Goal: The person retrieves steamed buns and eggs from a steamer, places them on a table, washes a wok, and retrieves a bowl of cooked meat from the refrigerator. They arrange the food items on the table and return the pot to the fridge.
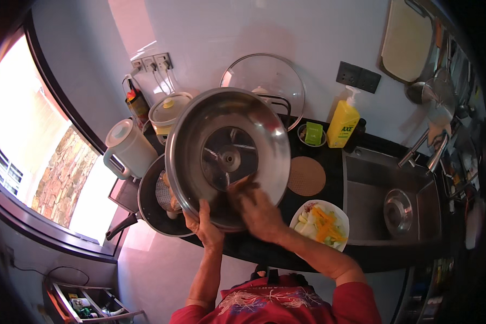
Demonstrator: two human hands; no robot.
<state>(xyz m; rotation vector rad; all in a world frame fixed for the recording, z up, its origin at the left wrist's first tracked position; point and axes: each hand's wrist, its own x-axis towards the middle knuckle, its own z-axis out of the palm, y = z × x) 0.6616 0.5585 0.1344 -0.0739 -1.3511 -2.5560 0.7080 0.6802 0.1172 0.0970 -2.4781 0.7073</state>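
A large stainless steel lid with a round glass window hangs tilted above the counter, its inner side towards me. My left hand grips its lower left rim, thumb on the inside. Against the lower inner side lies my right hand, its fingers blurred and dark near the glass. Whether those fingers hold anything is not clear. Partly behind the lid, a black-handled frying pan contains a perforated skimmer and browned food pieces. Beside my right forearm, a white plate bears sliced vegetables with orange strips.
A pale electric kettle and a small lidded cooker stand at the left. A glass lid leans on the wall. Further right are a brown trivet, a yellow pump bottle and a sink with a steel bowl.
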